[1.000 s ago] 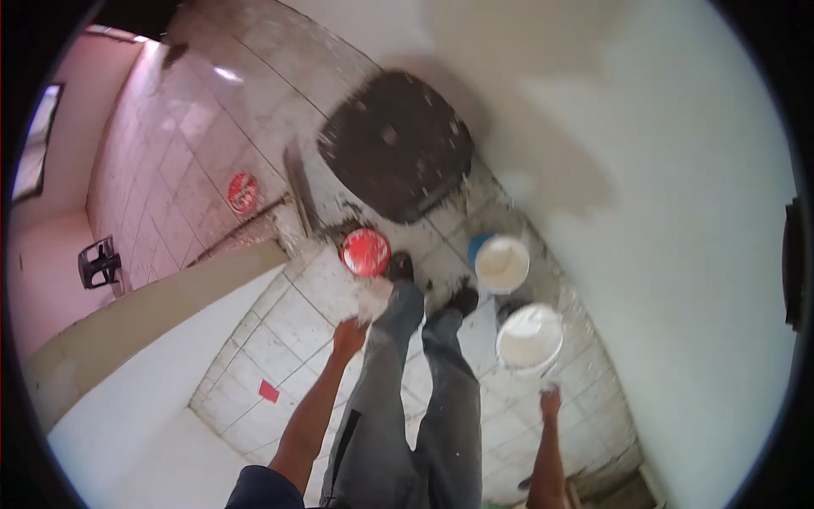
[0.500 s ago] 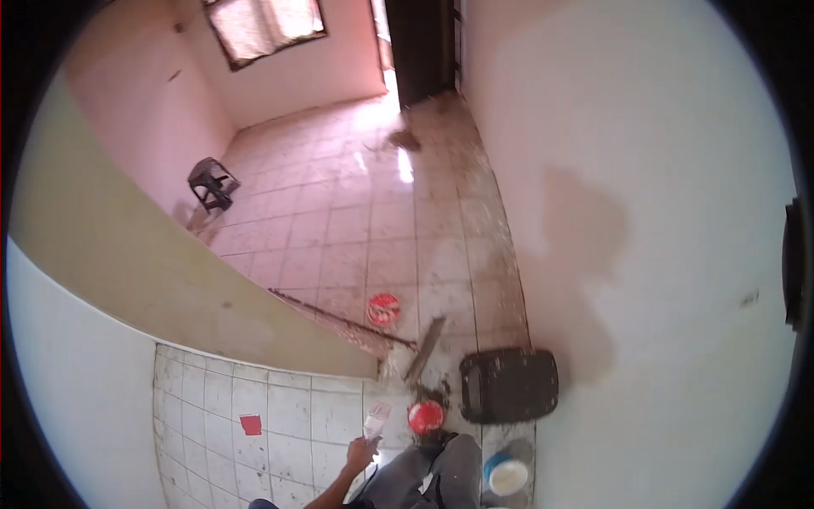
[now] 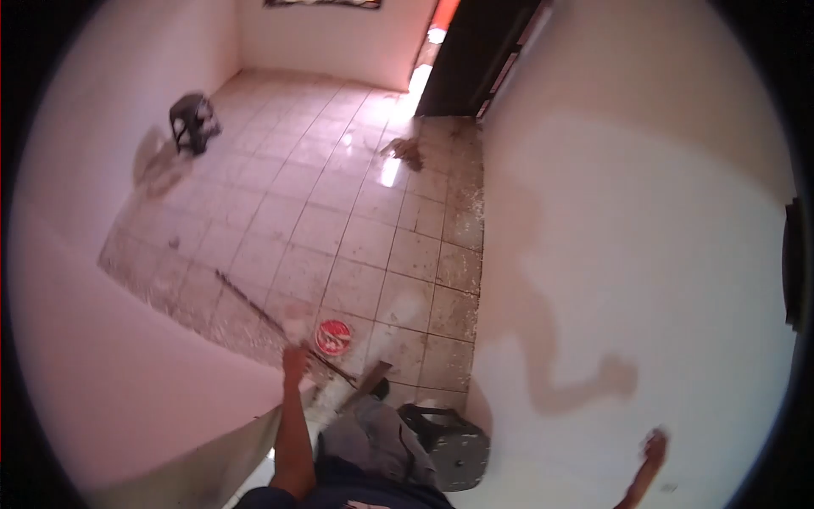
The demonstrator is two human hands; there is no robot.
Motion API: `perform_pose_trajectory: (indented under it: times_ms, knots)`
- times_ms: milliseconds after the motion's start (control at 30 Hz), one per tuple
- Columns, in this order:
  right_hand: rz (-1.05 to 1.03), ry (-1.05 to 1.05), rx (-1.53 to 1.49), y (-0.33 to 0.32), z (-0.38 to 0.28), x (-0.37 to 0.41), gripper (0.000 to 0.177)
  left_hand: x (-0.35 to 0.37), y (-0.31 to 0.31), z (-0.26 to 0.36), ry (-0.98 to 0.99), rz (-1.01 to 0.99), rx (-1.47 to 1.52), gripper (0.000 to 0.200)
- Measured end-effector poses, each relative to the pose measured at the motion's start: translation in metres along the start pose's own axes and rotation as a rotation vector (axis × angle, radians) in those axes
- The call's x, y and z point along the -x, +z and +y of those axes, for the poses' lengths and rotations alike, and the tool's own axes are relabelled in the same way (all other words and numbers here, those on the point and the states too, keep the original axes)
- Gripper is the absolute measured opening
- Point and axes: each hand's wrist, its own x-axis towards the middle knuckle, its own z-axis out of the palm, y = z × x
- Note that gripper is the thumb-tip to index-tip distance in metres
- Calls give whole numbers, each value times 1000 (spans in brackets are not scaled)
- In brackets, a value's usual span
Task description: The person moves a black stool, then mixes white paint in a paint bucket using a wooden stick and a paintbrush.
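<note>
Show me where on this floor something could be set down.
Most room: the tiled floor between the far stool, the debris pile near the door, and the long rod; dirt-marked but open. Crowded: from the left hand across to the near stool, with red disc and board between.

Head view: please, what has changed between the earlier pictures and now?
The camera has moved forward: the near stool, first ahead, is now beside the legs, and the white buckets have left view. The right hand, unseen just before, now shows near the right wall. The left hand seems to keep the brush, blurred. The far stool and red disc look unmoved.
</note>
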Motion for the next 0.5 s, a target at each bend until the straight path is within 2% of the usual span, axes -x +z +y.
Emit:
perform_pose_trajectory:
  times_ms: [33, 67, 100, 133, 167, 267, 333, 400, 433, 467, 500]
  knots:
    - [16, -151, -92, 43, -156, -32, 38, 1, -10, 2, -29, -9, 317, 43]
    - [-92, -399, 207, 60, -242, -70, 37, 3, -15, 12, -94, 48, 478, 43]
    - [-162, -537, 154, 97, -325, -87, 38, 5, -22, 22, -152, 111, 629, 43]
    - [-174, -717, 294, 134, -398, -97, 39, 0, -29, 30, -195, 175, 780, 44]
    - [-277, -825, 314, 165, -446, -114, 41, -13, -32, 29, -267, 251, 914, 44]
    - [-467, -1030, 313, 289, -548, -147, 33, -69, -49, 4, -460, 425, 1241, 47]
    - [-763, -1140, 336, 379, -597, -153, 35, -93, -59, -9, -561, 488, 1376, 49]
    - [-1054, -1196, 370, 477, -631, -161, 38, -113, -61, -11, -559, 529, 1369, 50]
    - [-1161, -1190, 343, 526, -633, -169, 39, -126, -58, -24, -474, 550, 1371, 51]
    - [-1258, -1186, 307, 578, -630, -175, 39, -144, -57, -51, -408, 546, 1204, 51]
    - [-1356, -1063, 228, 633, -626, -179, 39, -174, -59, -84, -461, 542, 1139, 47]
